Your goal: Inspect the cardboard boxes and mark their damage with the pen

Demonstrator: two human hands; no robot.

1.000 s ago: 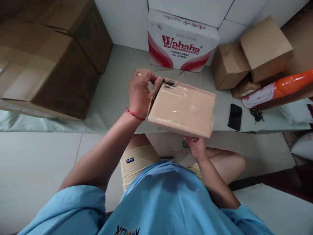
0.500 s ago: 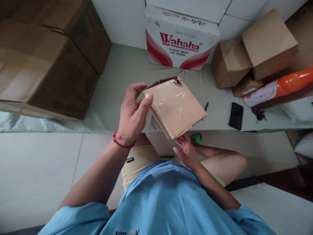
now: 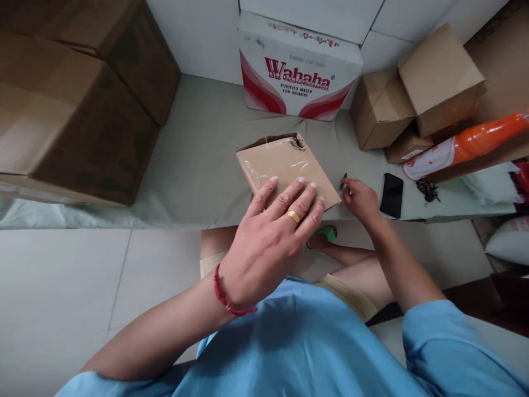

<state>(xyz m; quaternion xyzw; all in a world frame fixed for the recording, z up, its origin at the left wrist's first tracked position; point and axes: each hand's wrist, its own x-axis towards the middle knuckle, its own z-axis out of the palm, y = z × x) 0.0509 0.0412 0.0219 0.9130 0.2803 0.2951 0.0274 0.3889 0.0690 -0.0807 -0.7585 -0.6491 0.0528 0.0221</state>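
Observation:
A small cardboard box (image 3: 268, 160) with shiny clear tape rests on the cloth-covered surface, one corner torn at its far end. Across its near side my left hand (image 3: 281, 226) lies flat, fingers spread, a gold ring on one of them. Just right of the box, my right hand (image 3: 359, 198) is closed, with fingertips pinched on a thin black pen-like object (image 3: 344, 177). Most of that object is hidden by the fingers, so its exact kind is unclear.
Large cartons (image 3: 74, 110) stand at the left and a white Wahaha box (image 3: 300, 71) at the back wall. To the right are smaller cardboard boxes (image 3: 382, 107), an orange-and-white tapered object (image 3: 467, 143), a black phone (image 3: 392, 195) and keys (image 3: 428, 190).
The box has come down onto the surface. My left hand moved from its left edge to flat on top. My right hand left the box's underside and took the thin black object.

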